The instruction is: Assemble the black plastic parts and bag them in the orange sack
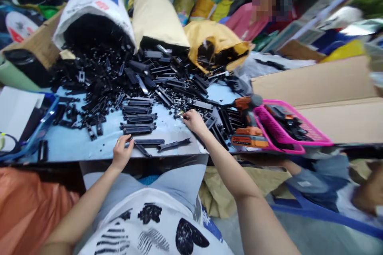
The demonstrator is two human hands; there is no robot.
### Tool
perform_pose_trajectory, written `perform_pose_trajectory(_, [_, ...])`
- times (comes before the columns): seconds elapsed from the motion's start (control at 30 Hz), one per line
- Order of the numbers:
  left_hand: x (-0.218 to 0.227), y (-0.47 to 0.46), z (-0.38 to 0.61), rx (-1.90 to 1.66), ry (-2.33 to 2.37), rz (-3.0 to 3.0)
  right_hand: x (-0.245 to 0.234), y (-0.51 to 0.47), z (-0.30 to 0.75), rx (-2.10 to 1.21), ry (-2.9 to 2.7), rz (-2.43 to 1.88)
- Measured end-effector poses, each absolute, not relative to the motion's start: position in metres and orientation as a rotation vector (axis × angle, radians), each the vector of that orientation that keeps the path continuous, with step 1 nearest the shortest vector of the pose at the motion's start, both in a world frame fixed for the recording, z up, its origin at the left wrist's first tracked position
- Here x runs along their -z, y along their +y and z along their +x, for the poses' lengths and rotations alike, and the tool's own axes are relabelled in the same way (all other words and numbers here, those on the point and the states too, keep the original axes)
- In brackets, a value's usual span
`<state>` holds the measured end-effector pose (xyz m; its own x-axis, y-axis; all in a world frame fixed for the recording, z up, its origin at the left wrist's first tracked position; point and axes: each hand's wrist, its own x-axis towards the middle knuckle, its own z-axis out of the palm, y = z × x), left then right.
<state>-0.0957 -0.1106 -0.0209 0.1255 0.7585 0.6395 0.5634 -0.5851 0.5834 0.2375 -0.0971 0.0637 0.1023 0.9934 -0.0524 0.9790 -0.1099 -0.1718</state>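
My left hand (pixel 122 153) is at the front edge of the table, fingers closed on a small black plastic part (pixel 131 138). Just right of it lie a long black bar (pixel 149 142), a shorter black piece (pixel 143 150) and a fork-ended black arm (pixel 174 144). My right hand (pixel 194 121) reaches into a scatter of small parts (pixel 179 105), its fingertips pinched together; what they hold, if anything, is too small to make out. Between the hands and the heap is a stack of assembled black strips (pixel 138 119), laid side by side.
An orange cordless drill (pixel 247 121) lies beside a pink basket (pixel 299 127) on the right. Behind, a white sack (pixel 92 12) and a yellow bag (pixel 217 44) open onto a heap of black parts (pixel 101 75). A blue tray (pixel 44 121) stands left. Another person (pixel 245 20) is at the back.
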Motion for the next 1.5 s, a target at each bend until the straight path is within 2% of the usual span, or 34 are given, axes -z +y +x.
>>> perform_pose_trajectory(0.1, [0.024,-0.110,-0.098,-1.410,1.313,2.267,-0.064,-0.108,0.208,-0.508,-2.075,-1.866])
perform_pose_trajectory(0.23, [0.028,-0.112,-0.097,-1.439,1.337,2.223,-0.066,-0.122,0.176,-0.775,-2.215,-1.739])
perform_pose_trajectory(0.33, [0.029,-0.109,-0.095,-1.522,1.399,2.109,-0.070,-0.128,0.163,-0.674,-2.365,-1.805])
perform_pose_trajectory(0.53, [0.029,-0.105,-0.091,-1.431,1.375,2.287,-0.082,-0.136,0.140,-0.352,-2.711,-1.845])
perform_pose_trajectory(0.77, [0.035,-0.106,-0.100,-1.162,1.136,2.572,-0.080,-0.136,0.139,-0.362,-2.744,-1.759])
perform_pose_trajectory(0.87, [0.030,-0.106,-0.107,-1.009,1.070,2.656,-0.068,-0.145,0.151,-0.385,-2.585,-1.714])
perform_pose_trajectory(1.03, [0.002,-0.112,-0.090,-0.763,1.077,2.765,-0.025,-0.165,0.175,-0.307,-2.397,-1.392])
perform_pose_trajectory(1.13, [-0.015,-0.114,-0.057,-0.415,0.809,2.835,0.001,-0.170,0.183,-0.208,-2.412,-1.340])
perform_pose_trajectory(1.2, [-0.020,-0.114,-0.037,-0.226,0.812,2.779,0.012,-0.171,0.186,-0.137,-2.413,-1.377])
perform_pose_trajectory(1.33, [-0.016,-0.114,-0.023,-0.181,0.961,2.698,0.020,-0.165,0.192,-0.105,-2.475,-1.355])
perform_pose_trajectory(1.5, [-0.015,-0.117,-0.025,-0.170,0.931,2.744,0.012,-0.138,0.208,-0.188,-2.775,-1.056])
